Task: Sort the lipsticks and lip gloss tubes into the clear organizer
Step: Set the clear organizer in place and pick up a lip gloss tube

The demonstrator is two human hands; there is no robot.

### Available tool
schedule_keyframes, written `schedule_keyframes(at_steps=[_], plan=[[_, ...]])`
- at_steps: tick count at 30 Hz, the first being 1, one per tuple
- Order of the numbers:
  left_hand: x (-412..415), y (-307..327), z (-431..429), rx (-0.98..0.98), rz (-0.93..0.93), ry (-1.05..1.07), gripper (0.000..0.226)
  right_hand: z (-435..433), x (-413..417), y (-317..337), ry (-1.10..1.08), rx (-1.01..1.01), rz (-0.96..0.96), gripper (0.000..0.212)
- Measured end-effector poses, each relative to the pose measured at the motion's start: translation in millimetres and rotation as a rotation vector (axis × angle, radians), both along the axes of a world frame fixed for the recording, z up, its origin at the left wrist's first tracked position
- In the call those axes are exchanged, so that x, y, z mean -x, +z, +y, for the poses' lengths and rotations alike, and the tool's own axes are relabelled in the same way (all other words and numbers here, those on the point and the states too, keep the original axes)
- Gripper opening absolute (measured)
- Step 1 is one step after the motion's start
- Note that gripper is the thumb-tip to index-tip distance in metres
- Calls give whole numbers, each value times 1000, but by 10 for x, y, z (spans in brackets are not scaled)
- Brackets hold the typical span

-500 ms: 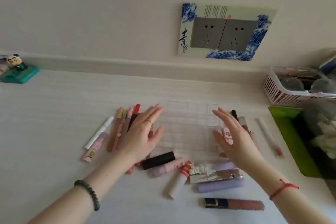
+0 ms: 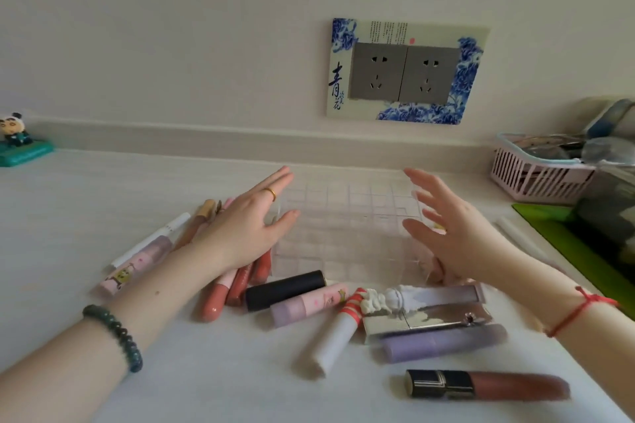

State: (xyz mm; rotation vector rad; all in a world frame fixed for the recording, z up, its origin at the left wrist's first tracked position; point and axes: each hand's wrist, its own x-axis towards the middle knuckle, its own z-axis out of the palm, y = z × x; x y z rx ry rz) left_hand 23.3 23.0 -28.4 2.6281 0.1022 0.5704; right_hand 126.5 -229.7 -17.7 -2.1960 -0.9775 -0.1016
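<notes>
A clear gridded organizer (image 2: pixel 347 216) stands on the white table between my hands. My left hand (image 2: pixel 245 227) is at its left wall, fingers straight, thumb by the wall; whether it touches is unclear. My right hand (image 2: pixel 453 237) hovers at its right side with spread fingers, holding nothing. Lip products lie around it: a black lipstick (image 2: pixel 285 289), a lilac-pink tube (image 2: pixel 307 305), a white tube with red stripes (image 2: pixel 338 333), a purple tube (image 2: pixel 443 343), a black-capped brown gloss (image 2: pixel 488 385), and several pink and coral glosses (image 2: pixel 223 295) under my left hand.
A pink basket (image 2: pixel 536 178) and a green tray (image 2: pixel 563 233) stand at the right. A panda figure on a teal base (image 2: pixel 17 144) sits at the far left. A white tube (image 2: pixel 519 237) lies near the tray. Wall sockets (image 2: pixel 405 74) are behind.
Both hands have moved farther along the organizer's sides, and the small pink item seen at my right palm is no longer visible. The camera is closer.
</notes>
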Motion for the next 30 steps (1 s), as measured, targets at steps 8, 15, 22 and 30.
schedule_keyframes(at_steps=[8,15,22,30], plan=[[75,95,-141,-12,81,118,54,-7,143,39,-91,-27,91,59],[90,34,-198,98,55,152,49,-59,270,-23,-142,-55,109,57],[72,-19,-184,161,-30,142,48,-32,230,-102,-174,-94,80,51],[74,-40,-135,105,-30,127,48,-77,225,83,-196,-121,41,46]])
